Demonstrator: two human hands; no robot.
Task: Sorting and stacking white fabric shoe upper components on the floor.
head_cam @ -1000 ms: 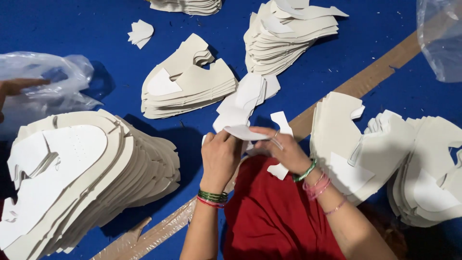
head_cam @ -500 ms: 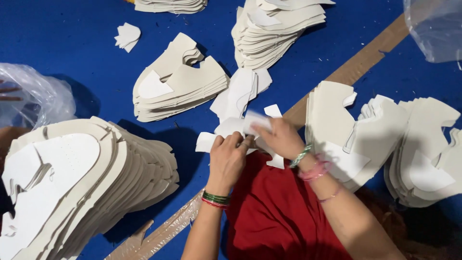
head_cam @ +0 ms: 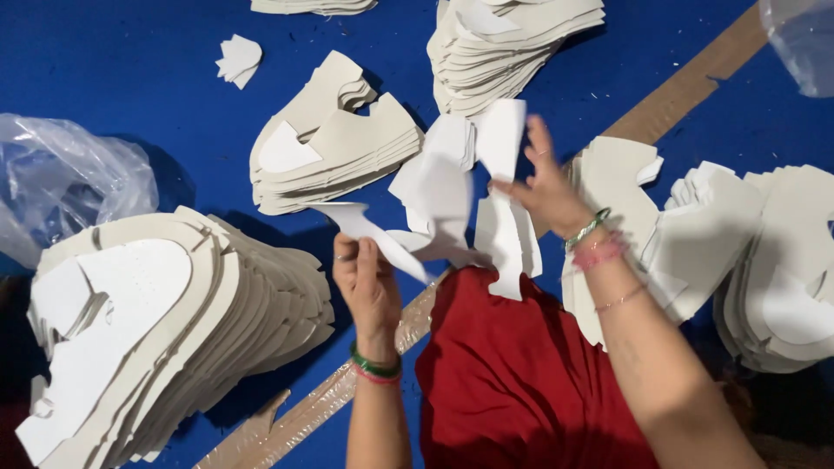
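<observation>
Above your red lap (head_cam: 521, 382), your left hand (head_cam: 369, 282) pinches a thin white cutout piece (head_cam: 369, 227) with closed fingers. Your right hand (head_cam: 543, 187) grips a long white strip (head_cam: 502, 204) that hangs down. Big stacks of cream shapes (head_cam: 174, 321) lie on the blue table (head_cam: 130, 69).

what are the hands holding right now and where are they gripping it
The left hand pinches a thin white cut-out strip at its lower end. The right hand grips a long white cut-out piece near its middle, by the edge.
</observation>
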